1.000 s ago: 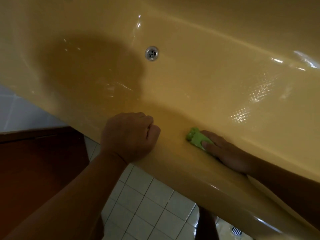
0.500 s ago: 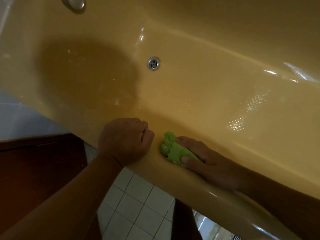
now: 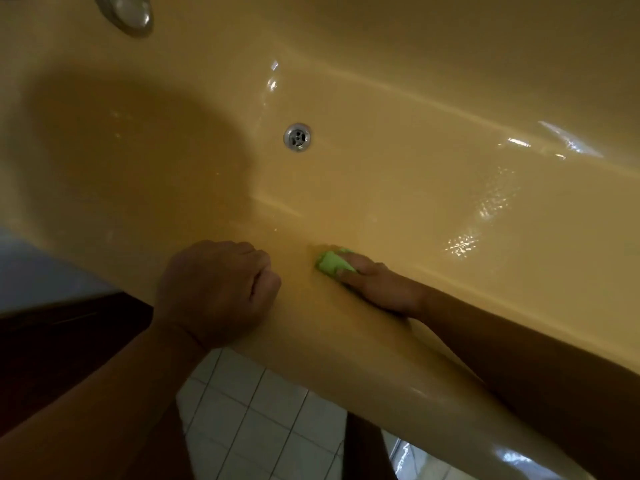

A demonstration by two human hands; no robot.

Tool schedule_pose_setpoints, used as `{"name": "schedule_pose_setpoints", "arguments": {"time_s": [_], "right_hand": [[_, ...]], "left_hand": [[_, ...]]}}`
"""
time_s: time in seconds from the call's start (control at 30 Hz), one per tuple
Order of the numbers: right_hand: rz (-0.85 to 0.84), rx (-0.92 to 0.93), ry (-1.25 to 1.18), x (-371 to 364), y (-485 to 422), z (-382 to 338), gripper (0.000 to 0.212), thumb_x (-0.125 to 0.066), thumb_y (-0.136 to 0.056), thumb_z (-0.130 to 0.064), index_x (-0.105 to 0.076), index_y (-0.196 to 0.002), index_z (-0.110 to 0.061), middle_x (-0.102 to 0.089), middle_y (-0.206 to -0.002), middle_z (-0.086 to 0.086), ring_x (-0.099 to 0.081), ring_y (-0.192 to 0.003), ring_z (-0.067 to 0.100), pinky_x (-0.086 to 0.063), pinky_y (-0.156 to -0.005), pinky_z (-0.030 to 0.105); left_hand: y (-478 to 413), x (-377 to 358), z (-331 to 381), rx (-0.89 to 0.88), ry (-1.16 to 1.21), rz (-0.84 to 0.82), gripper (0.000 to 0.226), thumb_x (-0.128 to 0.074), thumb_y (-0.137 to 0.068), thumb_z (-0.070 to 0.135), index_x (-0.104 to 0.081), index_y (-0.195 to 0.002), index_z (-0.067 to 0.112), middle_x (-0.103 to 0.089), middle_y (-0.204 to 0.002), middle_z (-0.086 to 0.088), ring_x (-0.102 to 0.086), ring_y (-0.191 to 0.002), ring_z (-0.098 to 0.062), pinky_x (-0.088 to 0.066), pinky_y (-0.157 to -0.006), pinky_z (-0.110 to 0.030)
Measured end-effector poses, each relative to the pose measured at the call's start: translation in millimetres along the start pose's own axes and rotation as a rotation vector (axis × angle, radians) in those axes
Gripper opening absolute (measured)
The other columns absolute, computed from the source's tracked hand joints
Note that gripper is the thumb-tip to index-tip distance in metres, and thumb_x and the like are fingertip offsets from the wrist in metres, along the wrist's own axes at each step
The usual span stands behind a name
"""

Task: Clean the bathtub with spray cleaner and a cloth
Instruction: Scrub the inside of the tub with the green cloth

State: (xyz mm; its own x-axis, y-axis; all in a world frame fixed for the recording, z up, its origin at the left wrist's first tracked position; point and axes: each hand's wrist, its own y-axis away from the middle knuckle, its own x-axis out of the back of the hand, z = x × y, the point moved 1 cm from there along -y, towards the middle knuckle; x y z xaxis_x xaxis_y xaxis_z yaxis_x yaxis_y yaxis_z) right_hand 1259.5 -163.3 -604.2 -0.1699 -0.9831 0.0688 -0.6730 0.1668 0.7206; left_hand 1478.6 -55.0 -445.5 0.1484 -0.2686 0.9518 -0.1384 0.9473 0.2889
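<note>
The yellow bathtub (image 3: 398,174) fills the view, its metal drain (image 3: 297,137) on the floor of the tub. My right hand (image 3: 375,284) reaches over the near rim and presses a bunched green cloth (image 3: 331,262) against the inner near wall, fingers lying straight over it. My left hand (image 3: 216,289) is a closed fist holding nothing, resting on the near rim just left of the cloth, a small gap between them. No spray bottle is in view.
A round metal overflow plate (image 3: 126,12) sits on the tub's end wall at the top left. White floor tiles (image 3: 252,420) lie below the rim, with dark wood (image 3: 62,344) to their left.
My right hand slid the cloth left toward my fist, then a little farther down the inner wall. The fist stayed on the rim. The view tilted up, showing the overflow plate.
</note>
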Motion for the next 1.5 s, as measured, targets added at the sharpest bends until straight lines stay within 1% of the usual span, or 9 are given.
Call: {"name": "schedule_pose_setpoints", "arguments": {"time_s": [0.2,0.33,0.5,0.63,0.8,0.93,1.03,1.4,1.5], "right_hand": [[-0.092,0.248,-0.149,-3,98,-81,0.029,-0.039,-0.101,-0.050,-0.035,-0.126,-0.063,-0.031,-0.123,-0.066,-0.026,-0.120,-0.037,-0.018,-0.098,-0.007],[-0.037,0.147,-0.105,7,46,-27,0.037,-0.042,-0.108,-0.052,-0.044,-0.144,-0.047,-0.047,-0.145,-0.034,-0.044,-0.134,-0.009,-0.032,-0.114,0.014],[0.012,-0.171,0.107,11,-12,35,0.061,-0.030,-0.110,-0.052,-0.019,-0.165,-0.028,-0.015,-0.173,0.002,-0.015,-0.159,0.027,-0.011,-0.126,0.036],[-0.015,-0.007,0.007,-2,9,-17,0.062,-0.037,-0.103,-0.066,-0.027,-0.161,-0.045,-0.027,-0.168,-0.015,-0.028,-0.153,0.014,-0.019,-0.128,0.039],[-0.108,0.160,-0.063,-6,62,-74,0.045,-0.040,-0.094,-0.061,-0.026,-0.137,-0.061,-0.022,-0.131,-0.055,-0.021,-0.115,-0.042,-0.016,-0.093,-0.010],[-0.071,0.108,-0.038,1,8,-38,0.057,-0.044,-0.101,-0.068,-0.037,-0.152,-0.044,-0.043,-0.152,-0.022,-0.043,-0.137,-0.006,-0.033,-0.117,0.022],[0.014,-0.046,0.111,0,-49,1,0.061,-0.037,-0.106,-0.060,-0.027,-0.161,-0.035,-0.025,-0.170,-0.003,-0.022,-0.157,0.022,-0.015,-0.128,0.039],[-0.152,0.173,-0.097,-11,25,-96,0.037,-0.040,-0.099,-0.058,-0.029,-0.133,-0.066,-0.029,-0.131,-0.053,-0.037,-0.116,-0.028,-0.024,-0.097,-0.001],[-0.095,0.126,-0.068,-6,-6,-67,0.040,-0.043,-0.104,-0.062,-0.036,-0.143,-0.056,-0.044,-0.145,-0.031,-0.042,-0.128,-0.018,-0.034,-0.109,0.014]], "left_hand": [[0,2,-4,-0.040,0.004,0.016,0.049,-0.033,-0.097,0.042,-0.067,-0.071,0.018,-0.059,-0.067,-0.004,-0.051,-0.059,-0.035,-0.039,-0.052,-0.039],[1,4,-8,-0.177,-0.040,-0.048,0.049,-0.034,-0.098,0.046,-0.068,-0.076,0.019,-0.064,-0.073,-0.003,-0.054,-0.062,-0.034,-0.034,-0.057,-0.037],[3,8,-21,-0.299,-0.070,-0.179,0.074,-0.012,-0.104,0.064,-0.072,-0.099,0.021,-0.070,-0.091,-0.001,-0.062,-0.075,-0.029,-0.046,-0.070,-0.041],[4,11,-28,-0.326,-0.072,-0.169,0.065,-0.023,-0.104,0.064,-0.069,-0.098,0.019,-0.068,-0.091,-0.001,-0.062,-0.078,-0.030,-0.044,-0.072,-0.041],[5,15,-41,-0.324,-0.073,-0.132,0.059,-0.030,-0.104,0.061,-0.069,-0.096,0.017,-0.068,-0.091,-0.002,-0.064,-0.081,-0.031,-0.045,-0.075,-0.044],[7,14,-52,-0.308,-0.099,-0.134,0.064,-0.027,-0.104,0.062,-0.070,-0.097,0.016,-0.070,-0.092,-0.003,-0.065,-0.082,-0.031,-0.046,-0.078,-0.047],[5,14,-59,-0.300,-0.099,-0.128,0.064,-0.027,-0.104,0.062,-0.070,-0.098,0.015,-0.070,-0.092,-0.004,-0.065,-0.082,-0.032,-0.046,-0.079,-0.047],[0,21,-80,-0.348,-0.098,-0.147,0.069,-0.025,-0.104,0.065,-0.070,-0.099,0.012,-0.070,-0.094,-0.007,-0.066,-0.084,-0.033,-0.047,-0.079,-0.047],[0,22,-84,-0.358,-0.093,-0.149,0.071,-0.024,-0.104,0.065,-0.070,-0.101,0.012,-0.070,-0.094,-0.006,-0.066,-0.085,-0.033,-0.047,-0.080,-0.047]]}}
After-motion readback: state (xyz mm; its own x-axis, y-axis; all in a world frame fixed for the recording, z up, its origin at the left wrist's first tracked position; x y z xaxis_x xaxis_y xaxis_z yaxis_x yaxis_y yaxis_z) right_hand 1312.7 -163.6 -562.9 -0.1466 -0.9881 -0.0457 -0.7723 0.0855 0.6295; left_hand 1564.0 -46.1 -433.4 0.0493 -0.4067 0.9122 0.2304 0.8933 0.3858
